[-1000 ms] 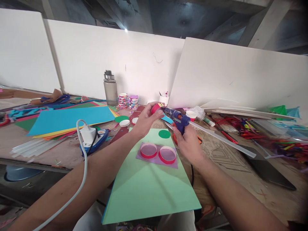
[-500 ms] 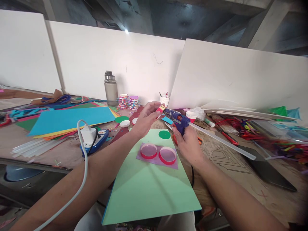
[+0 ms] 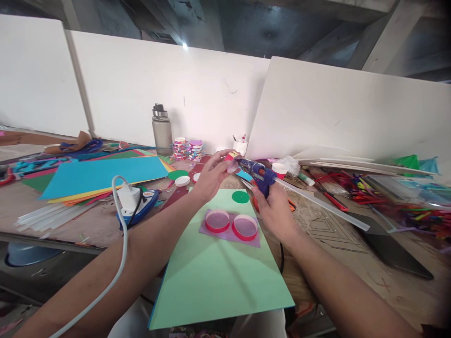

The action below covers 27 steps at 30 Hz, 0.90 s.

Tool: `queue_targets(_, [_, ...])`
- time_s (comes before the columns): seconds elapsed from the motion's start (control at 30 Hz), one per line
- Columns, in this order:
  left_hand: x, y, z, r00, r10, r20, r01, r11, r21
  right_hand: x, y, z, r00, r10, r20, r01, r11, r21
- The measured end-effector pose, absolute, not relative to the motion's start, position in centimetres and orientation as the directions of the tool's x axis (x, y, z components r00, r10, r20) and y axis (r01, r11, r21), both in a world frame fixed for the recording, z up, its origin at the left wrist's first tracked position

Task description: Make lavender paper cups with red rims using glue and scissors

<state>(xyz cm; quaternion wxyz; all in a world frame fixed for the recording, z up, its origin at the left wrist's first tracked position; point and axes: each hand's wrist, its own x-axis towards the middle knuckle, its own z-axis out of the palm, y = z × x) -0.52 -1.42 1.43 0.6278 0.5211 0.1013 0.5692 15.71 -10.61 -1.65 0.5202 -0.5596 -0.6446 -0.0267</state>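
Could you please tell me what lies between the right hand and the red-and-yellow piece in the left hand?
In the head view, the blue glue gun lies there, its front end toward the red-and-yellow piece.

A middle white panel [image 3: 169, 89] stands upright behind the work table [image 3: 9, 202], marked with a thin wavy line and a short dark stroke. To the left of the middle panel is another white panel [image 3: 31, 75]; at its right end, a slanted one [image 3: 352, 108] overlaps it. Above the middle panel stretches a dim grey ceiling [image 3: 239, 23] with heavy beams, and one bright light [image 3: 185, 46] (small but glaring) shows at its top edge. A slanting pale beam [image 3: 394, 37] rises beyond its right side.
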Motion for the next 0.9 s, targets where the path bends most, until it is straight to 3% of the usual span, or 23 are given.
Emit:
queue_targets(0.23, [-0.35,-1.36,1.25,0.331,0.855,0.399,-0.648,-0.102,0.755,15.79,-10.61,-1.66,0.195,0.712,0.675,0.739,0.345,-0.578])
queue_targets(0.5, [-0.40,-1.66,2.02,0.348,0.915,0.206,-0.755,0.142,0.641,15.65,-10.77,-1.60,0.214,0.705,0.676,0.706,0.366,-0.606])
queue_targets(0.9, [-0.06,-1.77,1.63,0.396,0.890,0.226,-0.741,0.164,0.651,15.70,-10.73,-1.47,0.204,0.677,0.707,0.770,0.335,-0.543])
